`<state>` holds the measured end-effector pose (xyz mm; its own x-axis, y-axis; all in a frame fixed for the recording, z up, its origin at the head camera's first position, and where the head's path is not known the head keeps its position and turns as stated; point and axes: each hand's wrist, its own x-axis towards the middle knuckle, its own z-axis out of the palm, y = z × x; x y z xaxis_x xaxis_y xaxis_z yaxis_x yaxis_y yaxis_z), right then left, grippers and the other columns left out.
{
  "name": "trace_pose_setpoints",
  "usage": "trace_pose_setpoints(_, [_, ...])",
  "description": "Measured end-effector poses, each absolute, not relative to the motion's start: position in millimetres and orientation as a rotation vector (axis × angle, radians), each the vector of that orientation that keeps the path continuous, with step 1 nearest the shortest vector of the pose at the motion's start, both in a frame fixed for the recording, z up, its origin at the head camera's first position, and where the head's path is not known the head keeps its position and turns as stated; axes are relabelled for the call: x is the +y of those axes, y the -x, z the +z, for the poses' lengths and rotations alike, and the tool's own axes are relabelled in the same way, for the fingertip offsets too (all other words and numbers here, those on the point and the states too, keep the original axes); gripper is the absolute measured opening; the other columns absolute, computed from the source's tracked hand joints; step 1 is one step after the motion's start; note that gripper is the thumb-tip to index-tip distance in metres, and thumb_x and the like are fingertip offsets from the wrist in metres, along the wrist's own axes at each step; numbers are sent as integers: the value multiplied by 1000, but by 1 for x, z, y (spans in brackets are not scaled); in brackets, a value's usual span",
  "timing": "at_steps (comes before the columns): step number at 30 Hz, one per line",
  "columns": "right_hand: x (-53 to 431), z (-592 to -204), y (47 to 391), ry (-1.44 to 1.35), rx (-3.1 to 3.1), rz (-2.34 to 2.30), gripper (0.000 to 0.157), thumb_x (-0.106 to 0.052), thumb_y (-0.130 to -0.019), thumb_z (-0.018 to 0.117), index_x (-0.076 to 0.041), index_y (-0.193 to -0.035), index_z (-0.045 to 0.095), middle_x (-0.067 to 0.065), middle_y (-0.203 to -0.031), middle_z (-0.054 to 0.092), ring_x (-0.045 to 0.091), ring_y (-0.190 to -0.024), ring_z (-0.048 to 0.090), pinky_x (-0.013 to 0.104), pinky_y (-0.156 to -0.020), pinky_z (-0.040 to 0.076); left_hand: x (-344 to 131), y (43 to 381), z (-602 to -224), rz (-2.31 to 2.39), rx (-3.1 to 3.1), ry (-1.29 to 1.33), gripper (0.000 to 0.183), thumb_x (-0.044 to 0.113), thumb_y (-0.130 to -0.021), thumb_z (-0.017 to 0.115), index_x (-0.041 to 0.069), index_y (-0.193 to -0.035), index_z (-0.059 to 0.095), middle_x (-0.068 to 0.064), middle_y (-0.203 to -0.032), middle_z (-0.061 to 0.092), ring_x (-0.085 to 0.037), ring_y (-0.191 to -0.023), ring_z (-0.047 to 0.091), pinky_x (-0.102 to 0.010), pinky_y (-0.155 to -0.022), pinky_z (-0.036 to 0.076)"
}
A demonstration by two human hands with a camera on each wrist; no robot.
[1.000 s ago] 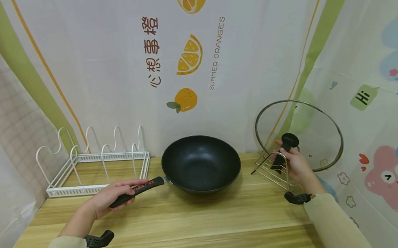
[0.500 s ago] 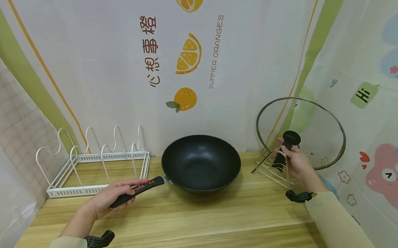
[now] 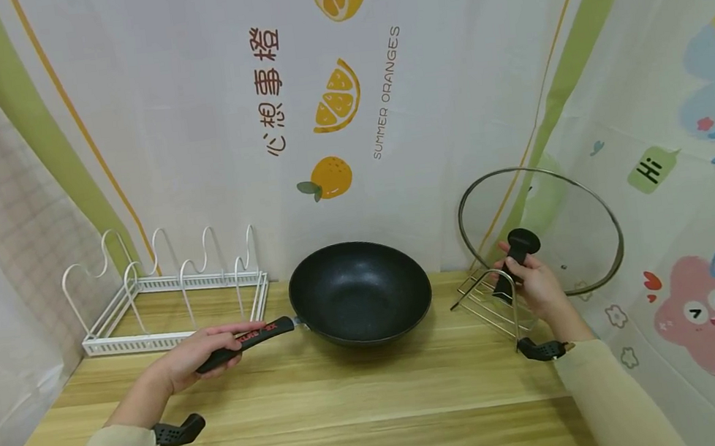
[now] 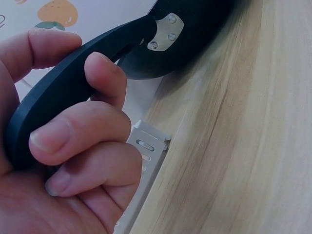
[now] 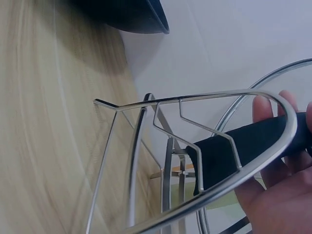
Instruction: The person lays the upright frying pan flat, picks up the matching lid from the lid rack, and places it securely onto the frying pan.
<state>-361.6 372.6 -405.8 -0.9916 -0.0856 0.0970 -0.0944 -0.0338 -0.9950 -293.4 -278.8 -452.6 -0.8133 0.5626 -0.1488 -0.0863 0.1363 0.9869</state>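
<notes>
My left hand grips the black handle of a black wok, fingers curled round it. The wok sits on the wooden table, its open side tilted toward me. At the right, my right hand holds a clear glass lid by its black handle, fingers and thumb about the grip. The lid stands nearly upright with its metal rim facing me. A small metal wire rack is right in front of it. In the right wrist view, the rack's loop overlaps the black handle.
A white pan rack with wavy upright dividers stands at the back left, behind my left hand. A printed curtain hangs behind the table. More printed cloth closes off the right side, close behind the lid.
My right hand and the lid have risen a little and shifted slightly right. The wire rack stays in place. My left hand and the wok have not visibly moved.
</notes>
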Motion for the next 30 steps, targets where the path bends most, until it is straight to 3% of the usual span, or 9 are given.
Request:
trace_pose_setpoints(8, [375, -396, 360, -201, -2197, 2167, 68, -26, -116, 52, -2, -174, 25, -16, -100, 76, 0, -106, 74, 18, -95, 58, -278, 294, -453, 1726, 1919, -435, 52, 14, -108, 55, 20, -160, 60, 1, -84, 65, -4, -61, 53, -16, -50, 39])
trace_pose_setpoints(13, [376, -391, 359, -232, -2156, 2174, 60, -26, -115, 55, -9, -171, 37, -13, -102, 77, 3, -104, 76, 17, -96, 58, -278, 294, -451, 1717, 1925, -454, 53, 14, -107, 55, 19, -160, 58, 1, -82, 65, -3, -58, 49, -16, -50, 38])
trace_pose_setpoints(20, [376, -381, 357, -252, -2140, 2163, 69, -23, -115, 54, 1, -173, 24, -11, -101, 78, 2, -100, 77, 17, -95, 59, -278, 292, -451, 1707, 1927, -470, 53, 13, -108, 53, 18, -161, 57, 1, -82, 64, -3, -61, 51, -15, -49, 39])
trace_pose_setpoints(26, [376, -369, 352, -277, -2136, 2126, 68, -21, -115, 55, 4, -172, 25, -9, -101, 77, 3, -99, 77, 17, -95, 60, -278, 293, -452, 1712, 1924, -471, 53, 13, -108, 54, 20, -160, 59, 2, -82, 64, -3, -60, 51, -15, -48, 39])
trace_pose_setpoints(30, [377, -360, 349, -319, -2118, 2115, 58, -22, -114, 57, -4, -167, 40, -8, -100, 77, 4, -99, 77, 17, -95, 59, -279, 293, -452, 1713, 1919, -487, 54, 13, -108, 53, 17, -161, 57, 2, -83, 64, -3, -60, 50, -15, -49, 39])
